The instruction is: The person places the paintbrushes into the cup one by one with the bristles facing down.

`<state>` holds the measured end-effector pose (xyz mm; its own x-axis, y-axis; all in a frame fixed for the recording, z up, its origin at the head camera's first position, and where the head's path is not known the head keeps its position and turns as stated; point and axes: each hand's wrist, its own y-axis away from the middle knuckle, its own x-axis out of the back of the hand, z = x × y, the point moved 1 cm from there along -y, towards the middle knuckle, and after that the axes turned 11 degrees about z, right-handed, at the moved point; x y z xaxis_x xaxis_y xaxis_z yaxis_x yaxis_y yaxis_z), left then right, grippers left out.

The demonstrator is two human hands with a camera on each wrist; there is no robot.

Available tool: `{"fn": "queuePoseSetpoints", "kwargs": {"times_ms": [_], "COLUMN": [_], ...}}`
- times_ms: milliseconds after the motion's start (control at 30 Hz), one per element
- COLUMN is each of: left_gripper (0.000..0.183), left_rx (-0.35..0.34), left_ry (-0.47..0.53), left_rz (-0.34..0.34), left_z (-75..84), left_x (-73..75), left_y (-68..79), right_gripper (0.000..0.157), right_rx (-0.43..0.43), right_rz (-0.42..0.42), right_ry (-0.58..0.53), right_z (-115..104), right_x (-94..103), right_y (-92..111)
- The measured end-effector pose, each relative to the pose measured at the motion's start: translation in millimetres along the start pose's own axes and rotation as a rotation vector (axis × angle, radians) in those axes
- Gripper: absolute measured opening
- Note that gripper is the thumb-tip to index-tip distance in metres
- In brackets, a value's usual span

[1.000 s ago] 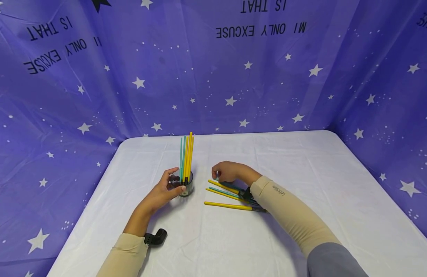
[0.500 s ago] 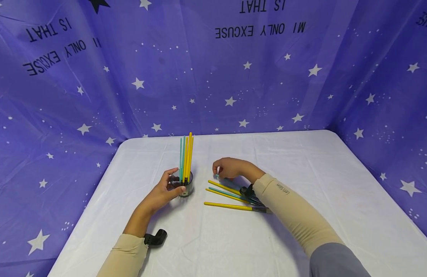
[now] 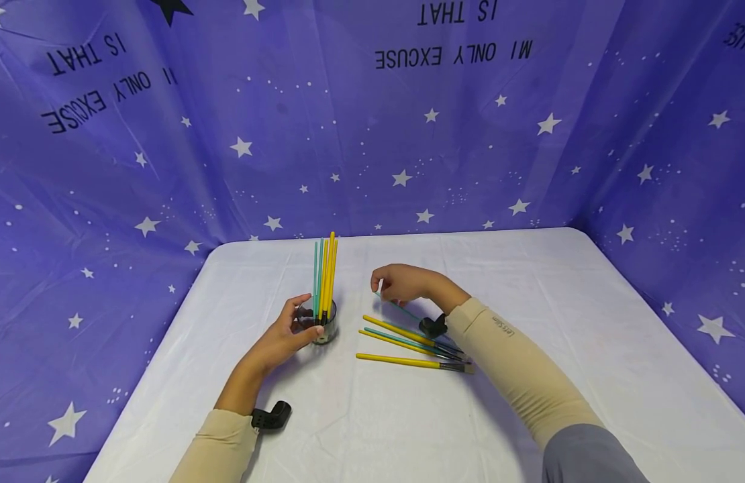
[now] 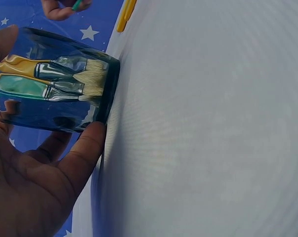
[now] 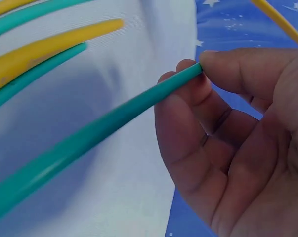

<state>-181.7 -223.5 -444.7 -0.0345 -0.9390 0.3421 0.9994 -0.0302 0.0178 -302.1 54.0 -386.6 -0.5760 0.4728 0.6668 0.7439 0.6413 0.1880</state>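
Observation:
My left hand (image 3: 286, 337) holds a clear glass (image 3: 330, 330) on the table, thumb and fingers around its sides. Inside stand several yellow and teal paintbrushes (image 3: 327, 278), handles up; the left wrist view shows their pale bristles (image 4: 93, 79) at the glass's bottom. To the right, my right hand (image 3: 404, 283) pinches a teal paintbrush (image 5: 89, 129) by the tip of its handle between thumb and fingers. That brush slopes down toward the wrist, its bristle end hidden in the head view. Just below this hand, several yellow and teal paintbrushes (image 3: 396, 361) lie on the table.
A white cloth covers the table (image 3: 348, 429). Behind and on both sides hangs a purple curtain (image 3: 348, 134) with stars and lettering. A black wrist camera (image 3: 274, 416) sits on the left wrist and another (image 3: 433, 327) on the right.
My right hand has risen up and slightly right in the head view, lifting the teal paintbrush away from the others. My left hand and the glass have stayed in place.

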Motion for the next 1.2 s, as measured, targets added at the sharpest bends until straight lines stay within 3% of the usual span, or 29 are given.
{"fn": "queuePoseSetpoints", "kwargs": {"times_ms": [333, 933, 1200], "left_gripper": [0.079, 0.079, 0.08], "left_rx": [-0.022, -0.009, -0.002], "left_ry": [-0.001, 0.011, 0.003], "left_rz": [0.007, -0.001, -0.004], "left_z": [-0.8, -1.2, 0.2], "left_x": [-0.7, -0.3, -0.3], "left_y": [-0.6, -0.8, -0.3], "right_gripper": [0.011, 0.013, 0.015], "right_rx": [0.027, 0.015, 0.067], "right_rz": [0.07, 0.332, 0.456], "right_ry": [-0.112, -0.402, -0.525], "right_z": [-12.5, -14.0, -20.4], "right_x": [14.6, 26.6, 25.9], "right_y": [5.9, -0.7, -1.9]}}
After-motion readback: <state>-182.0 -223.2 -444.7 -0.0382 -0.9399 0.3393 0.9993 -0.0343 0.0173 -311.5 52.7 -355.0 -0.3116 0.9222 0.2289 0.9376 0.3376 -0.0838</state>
